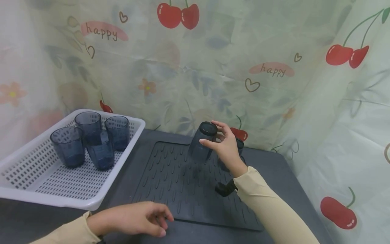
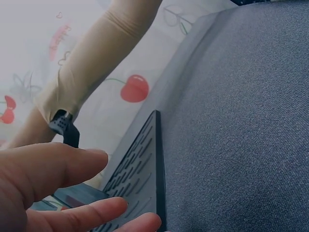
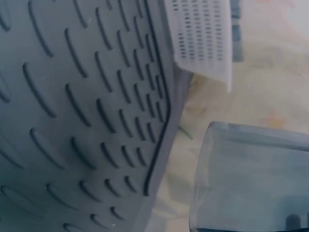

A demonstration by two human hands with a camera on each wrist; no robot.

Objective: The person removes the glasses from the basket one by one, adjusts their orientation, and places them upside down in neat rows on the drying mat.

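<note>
My right hand (image 1: 226,145) grips a dark blue drinking glass (image 1: 199,145) near its base, mouth down and tilted, over the black ridged drying mat (image 1: 170,183). In the right wrist view the held glass (image 3: 251,179) shows its clear wall at the lower right, above the mat (image 3: 72,106). Another dark glass (image 1: 240,145) stands on the mat behind the right hand, mostly hidden by it. My left hand (image 1: 137,217) hovers by the mat's front edge, fingers loosely bent and holding nothing. The left wrist view shows its thumb and fingers (image 2: 72,166) apart.
At the left, a white perforated basket (image 1: 122,166) holds several blue glasses (image 1: 68,149). A dark grey cloth (image 1: 274,169) covers the table under mat and basket. A cherry-print curtain (image 1: 195,81) hangs close behind and along the right side.
</note>
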